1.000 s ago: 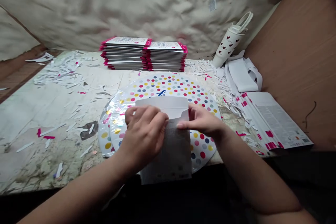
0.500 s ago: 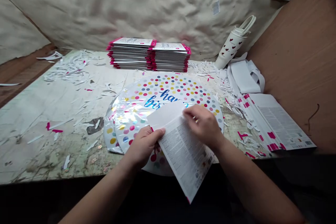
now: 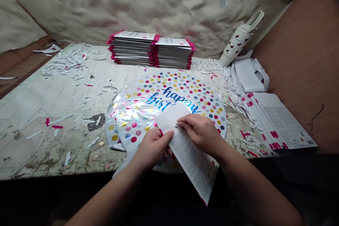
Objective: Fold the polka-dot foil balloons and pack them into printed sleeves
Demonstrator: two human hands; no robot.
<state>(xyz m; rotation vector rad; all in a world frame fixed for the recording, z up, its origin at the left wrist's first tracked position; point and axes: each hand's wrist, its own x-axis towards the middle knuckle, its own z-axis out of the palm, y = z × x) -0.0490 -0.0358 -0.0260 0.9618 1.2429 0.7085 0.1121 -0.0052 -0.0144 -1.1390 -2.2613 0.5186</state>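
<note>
Head view: two bare hands meet over a printed paper sleeve (image 3: pixel 192 160), held above a round foil balloon (image 3: pixel 169 102); the left hand (image 3: pixel 152 150) is closed on the sleeve's upper edge, thumb on top, while the right hand (image 3: pixel 200 134) pinches it beside the white flap (image 3: pixel 171 118), fingers curled inward; both forearms angle in from the bottom of the frame; the left hand's fingertips are hidden behind the sleeve, and the small print is too fine to read; the sleeve's lower end slants past the table (image 3: pixel 39 113) edge; the flap and hands cover part of the balloon's blue "happy birthday" lettering, its white face dotted in many colours; a second balloon (image 3: pixel 112 137) lies partly beneath it; paper scraps (image 3: pixel 69 61) litter the table; two stacks of pink-edged packets (image 3: pixel 150 49) stand behind, near a heart-print bottle (image 3: pixel 235 40).
</note>
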